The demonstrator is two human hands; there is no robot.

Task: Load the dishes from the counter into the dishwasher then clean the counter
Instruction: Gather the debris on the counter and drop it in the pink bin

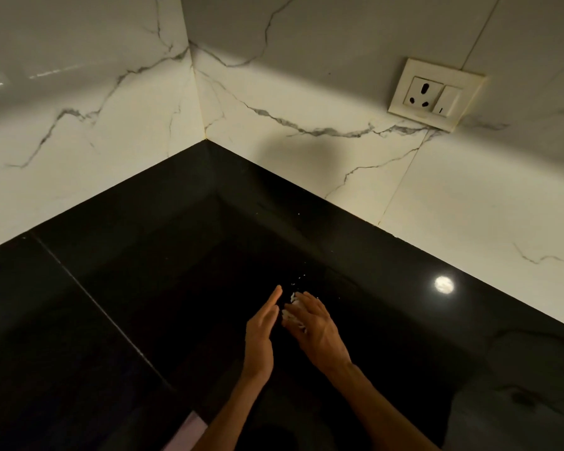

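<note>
Item: black counter (pixel 118 320), corner section. You are working at its centre, with no dishes in sight on it, so the loading step looks finished and you appear to be on the cleaning step.

Item: white crumbs (pixel 291 312), possibly rice, too small to say. You are herding them into one small heap between your two palms; a few stray specks (pixel 298 278) are lying just beyond, toward 12 o'clock of the heap.

Item: left hand (pixel 260 333). You are holding it fingers straight and together, edge-on to the counter, at 9 o'clock of the heap, serving as a wall so the crumbs are not scattering. It is grasping nothing.

Item: right hand (pixel 313 330). You are laying it palm-down, fingers relaxed and slightly bent, at 3 o'clock of the heap, touching the crumbs and apparently sweeping them toward the left palm. It is not clenched.

Item: wall socket (pixel 435 94), at 2 o'clock, well apart from the work.

Item: round light reflection (pixel 444 284) on the counter, at 3 o'clock.
</note>
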